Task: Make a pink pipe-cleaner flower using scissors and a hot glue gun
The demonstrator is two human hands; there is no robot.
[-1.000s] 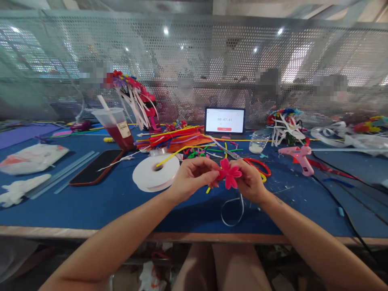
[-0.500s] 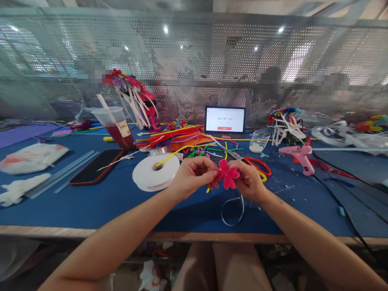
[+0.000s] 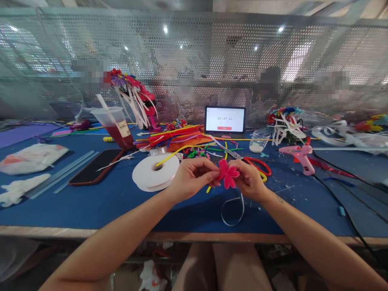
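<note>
A pink pipe-cleaner flower [image 3: 229, 173] with several looped petals is held up over the blue table, between my two hands. My left hand [image 3: 195, 178] pinches its left side between thumb and fingers. At its right side, the closed fingers of my right hand [image 3: 250, 180] grip it; their tips are partly hidden behind the petals. A loop of thin white ribbon [image 3: 233, 223] hangs or lies just below the flower. Behind my right hand are scissors with red and yellow handles [image 3: 260, 165]. The white ribbon spool [image 3: 148, 173] lies left of my left hand, a yellow pipe cleaner [image 3: 169, 155] across it.
Bundled red and orange pipe cleaners [image 3: 178, 137] lie ahead, before a tablet [image 3: 225, 119] showing a timer. On the left are a phone [image 3: 95, 167] and a cup of red drink [image 3: 117, 129]. A pink glue gun [image 3: 300, 155] with a black cable stands at right.
</note>
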